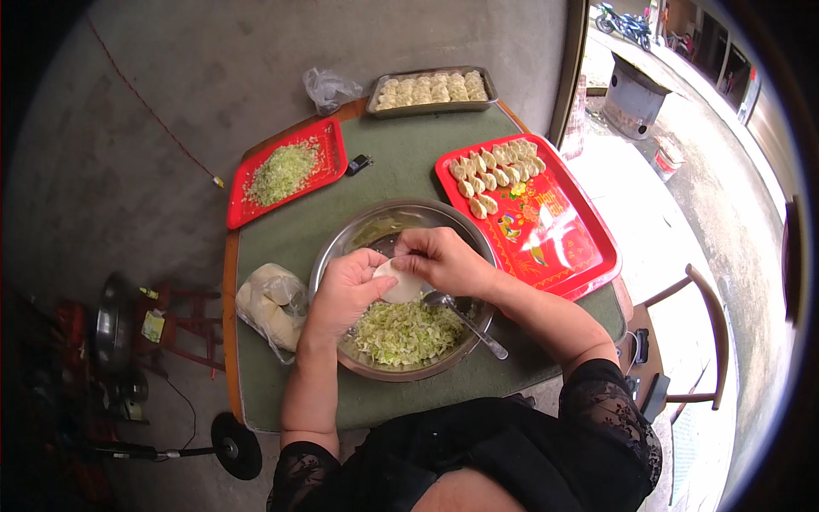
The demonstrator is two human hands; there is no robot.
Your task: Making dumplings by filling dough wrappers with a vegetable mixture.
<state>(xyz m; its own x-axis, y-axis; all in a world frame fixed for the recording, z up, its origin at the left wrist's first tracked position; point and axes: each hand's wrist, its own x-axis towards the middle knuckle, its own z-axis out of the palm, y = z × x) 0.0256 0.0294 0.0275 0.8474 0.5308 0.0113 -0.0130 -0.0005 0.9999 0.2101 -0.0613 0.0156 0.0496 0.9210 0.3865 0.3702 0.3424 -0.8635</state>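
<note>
Between my two hands, over a wide steel basin (409,372), is a round white dough wrapper (402,287). My left hand (350,287) pinches its left side with thumb and fingers. At its upper right edge, my right hand (441,259) grips it too. Chopped cabbage filling (407,334) fills the near part of the basin below. A metal spoon (470,323) leans on the basin's right rim, its bowl by the filling. To the left of my left forearm lies a clear plastic bag of wrappers (272,306).
Shaped dumplings (489,179) stand in rows on a red tray (576,256) at right. A metal pan (435,110) of dumplings sits at the far edge. Chopped greens (281,173) cover a smaller red tray (329,137), with keys (359,164) beside it. A chair (707,333) stands right.
</note>
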